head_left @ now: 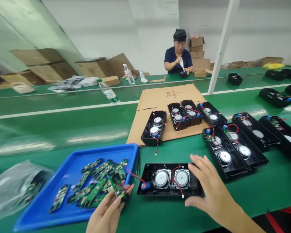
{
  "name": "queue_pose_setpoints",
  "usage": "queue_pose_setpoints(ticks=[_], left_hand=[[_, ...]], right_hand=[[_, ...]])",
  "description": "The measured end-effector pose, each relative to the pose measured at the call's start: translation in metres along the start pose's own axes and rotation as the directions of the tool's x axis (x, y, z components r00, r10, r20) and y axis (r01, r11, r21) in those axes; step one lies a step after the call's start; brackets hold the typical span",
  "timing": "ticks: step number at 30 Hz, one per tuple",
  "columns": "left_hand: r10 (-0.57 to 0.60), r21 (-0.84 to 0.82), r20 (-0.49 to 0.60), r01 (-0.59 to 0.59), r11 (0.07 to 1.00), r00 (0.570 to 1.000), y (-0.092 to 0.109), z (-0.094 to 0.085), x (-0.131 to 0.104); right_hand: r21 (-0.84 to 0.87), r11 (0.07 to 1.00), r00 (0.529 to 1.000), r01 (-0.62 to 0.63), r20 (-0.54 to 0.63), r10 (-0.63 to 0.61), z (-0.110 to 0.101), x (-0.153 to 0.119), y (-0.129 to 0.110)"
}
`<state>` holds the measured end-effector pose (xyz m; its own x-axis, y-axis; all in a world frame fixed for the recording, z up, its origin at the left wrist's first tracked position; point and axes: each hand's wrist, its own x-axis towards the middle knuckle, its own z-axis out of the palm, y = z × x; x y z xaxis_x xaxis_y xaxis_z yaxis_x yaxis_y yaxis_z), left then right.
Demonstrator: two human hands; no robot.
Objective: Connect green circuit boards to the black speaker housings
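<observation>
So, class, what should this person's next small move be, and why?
Probably the left hand should bring its green rectangular circuit board to the open black plastic housing: the board is held just beside it, and thin red wires with free white plugs cross its round white speakers.

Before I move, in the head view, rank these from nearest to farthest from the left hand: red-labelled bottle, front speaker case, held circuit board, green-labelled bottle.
1. Held circuit board: gripped in the left hand.
2. Front speaker case: just to that hand's right.
3. Green-labelled bottle: beyond the blue tray.
4. Red-labelled bottle: farther back, slightly right.
</observation>
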<state>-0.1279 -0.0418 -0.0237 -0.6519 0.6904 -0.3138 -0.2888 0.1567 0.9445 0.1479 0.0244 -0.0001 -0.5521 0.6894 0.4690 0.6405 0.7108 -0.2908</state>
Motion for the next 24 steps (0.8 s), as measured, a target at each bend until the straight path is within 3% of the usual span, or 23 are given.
queue_pose_setpoints(ticks=[1,3,4,6,9,12,16,20,24], left_hand=[[-0.017,-0.057,0.007,0.018,0.998,1.0,-0.004,0.006,-0.004],[-0.026,-0.133,0.031,0.03,0.991,0.999,-0.007,0.018,-0.009],[-0.017,-0.165,0.033,0.022,0.986,0.999,-0.007,0.024,-0.011],[0.004,-0.227,0.023,0.002,0.974,1.0,-0.005,0.032,-0.014],[0.038,-0.294,-0.036,-0.047,0.955,0.999,-0.003,0.04,-0.022],[-0.005,-0.321,-0.012,0.001,0.947,1.0,-0.007,0.046,-0.032],[-0.045,-0.368,0.024,0.051,0.929,0.999,-0.019,0.049,-0.04],[-0.028,-0.423,0.003,0.027,0.906,1.0,-0.019,0.037,-0.038],[0.001,-0.388,-0.006,-0.003,0.922,1.0,-0.01,0.017,-0.034]], right_hand=[[-0.021,0.999,0.993,-0.032,0.113,0.034,0.011,0.001,0.009],[-0.09,0.992,0.933,-0.087,0.341,0.113,0.03,0.002,0.02],[-0.122,0.987,0.898,-0.1,0.416,0.143,0.037,0.002,0.023],[-0.147,0.983,0.871,-0.107,0.462,0.164,0.045,-0.001,0.025],[-0.127,0.987,0.878,-0.099,0.455,0.146,0.044,-0.012,0.033],[-0.078,0.995,0.87,-0.057,0.485,0.088,0.03,-0.026,0.053],[0.041,0.993,0.862,0.114,0.493,-0.119,0.005,-0.027,0.071],[0.154,0.949,0.899,0.274,0.31,-0.31,0.005,-0.006,0.041],[0.139,0.941,0.933,0.309,0.149,-0.329,0.042,0.015,-0.013]])
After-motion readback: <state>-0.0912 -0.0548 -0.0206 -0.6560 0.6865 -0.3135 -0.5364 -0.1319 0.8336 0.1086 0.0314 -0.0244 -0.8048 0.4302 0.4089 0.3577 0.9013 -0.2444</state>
